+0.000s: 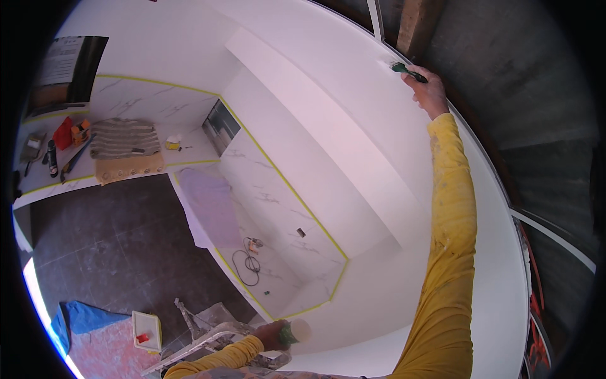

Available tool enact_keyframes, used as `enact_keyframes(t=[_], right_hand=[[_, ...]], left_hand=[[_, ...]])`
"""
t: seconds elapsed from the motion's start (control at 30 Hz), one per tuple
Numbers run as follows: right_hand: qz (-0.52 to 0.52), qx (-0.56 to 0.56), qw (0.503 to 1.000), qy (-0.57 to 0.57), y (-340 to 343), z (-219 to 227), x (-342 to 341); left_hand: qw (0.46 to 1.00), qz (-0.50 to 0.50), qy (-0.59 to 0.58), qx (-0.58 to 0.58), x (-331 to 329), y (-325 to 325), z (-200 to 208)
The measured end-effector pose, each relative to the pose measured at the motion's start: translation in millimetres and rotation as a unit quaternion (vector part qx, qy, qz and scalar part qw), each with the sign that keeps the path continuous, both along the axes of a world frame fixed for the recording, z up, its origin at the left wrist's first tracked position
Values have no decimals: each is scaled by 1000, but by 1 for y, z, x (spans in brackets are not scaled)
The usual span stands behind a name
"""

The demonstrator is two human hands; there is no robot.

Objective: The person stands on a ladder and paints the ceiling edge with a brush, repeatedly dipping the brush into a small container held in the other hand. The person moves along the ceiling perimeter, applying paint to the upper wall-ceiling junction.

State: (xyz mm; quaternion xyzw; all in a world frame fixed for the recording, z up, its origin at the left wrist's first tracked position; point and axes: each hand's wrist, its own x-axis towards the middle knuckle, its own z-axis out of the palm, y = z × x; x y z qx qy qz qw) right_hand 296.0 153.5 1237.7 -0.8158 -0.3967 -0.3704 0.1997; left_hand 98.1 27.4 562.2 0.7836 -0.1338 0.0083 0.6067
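Note:
High on the white wall, my right hand is closed around a paintbrush with a dark green handle. Its bristles touch the wall near the upper edge, beside a whitish patch. My right arm, in a stained yellow sleeve, stretches far up. Low in the view, my left hand grips a small container with a pale, round top and a green side. What is inside the container cannot be made out. My left fingers are partly hidden behind it.
A paint-spattered stepladder stands below me by my left arm. Countertops edged with yellow-green tape hold a striped cloth, tools, a lilac sheet and a coiled cable. On the dark floor lies a white tray. Metal framing borders the ceiling opening.

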Motion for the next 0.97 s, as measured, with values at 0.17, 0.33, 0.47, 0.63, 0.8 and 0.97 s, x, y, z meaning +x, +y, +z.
enact_keyframes(t=[0.17, 0.33, 0.47, 0.63, 0.8, 0.97], right_hand=[[-37, -8, 999, 17, -17, 3, -16], [-62, -9, 998, 15, -33, 2, -30], [-75, -9, 997, 12, -44, 1, -42], [-78, -17, 997, 25, -63, 6, -53], [-90, -20, 995, 25, -88, 10, -66], [-212, -76, 968, -114, -112, 26, -72]], left_hand=[[1000, 9, 2, 21, 5, -5, -8], [999, 19, 11, 27, 3, -7, -11], [999, 18, 20, 24, -1, -3, -4], [999, 31, 13, 27, -4, -2, 4], [998, 6, 46, 30, -5, -1, 8], [998, -3, 41, 45, 2, -5, -2]])
